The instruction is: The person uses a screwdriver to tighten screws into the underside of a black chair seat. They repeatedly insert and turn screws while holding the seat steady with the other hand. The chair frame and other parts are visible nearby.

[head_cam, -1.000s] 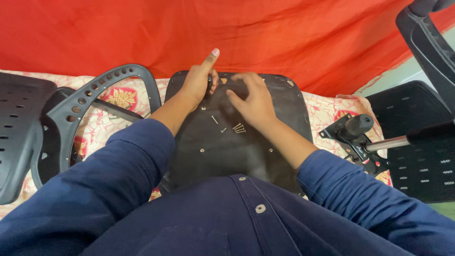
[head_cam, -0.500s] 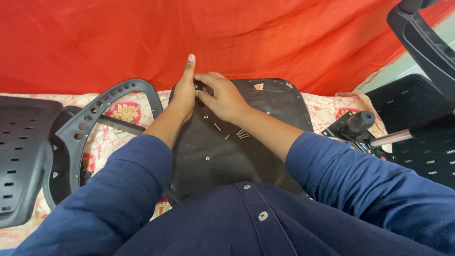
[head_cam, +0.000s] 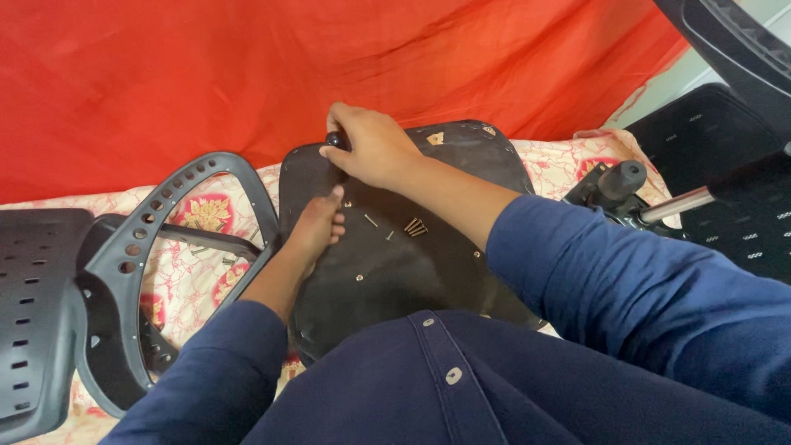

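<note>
- The black seat base (head_cam: pixel 412 247) lies flat on the patterned cloth (head_cam: pixel 198 288), underside up, right in front of the person; its long axis runs away from the body toward the red curtain (head_cam: pixel 247 74).
- The right hand (head_cam: pixel 371 148) is at the far edge of the seat base, fingers closed around a small dark knob (head_cam: pixel 334 140), probably a tool handle, though most of it is hidden by the fingers. Which way its shaft points I cannot tell.
- The left hand (head_cam: pixel 317 227) rests on the seat base just nearer the body than the right hand, palm down and fingers loosely bent, pressing on the surface and gripping nothing that shows.
- The right hand is the one on the knob; the left hand lies just below it, so the two sit almost in a line along the long axis of the seat base, near its left edge.
- A few loose screws (head_cam: pixel 414 227) lie on the seat base, to the right of the left hand, close together and untouched.
- A curved black armrest frame (head_cam: pixel 165 198) with a row of holes lies to the left of the seat base, touching its edge.
- A perforated black panel (head_cam: pixel 33 313) lies farther left of the seat base.
- A black mechanism with a metal rod (head_cam: pixel 651 202) lies to the right of the seat base.
</note>
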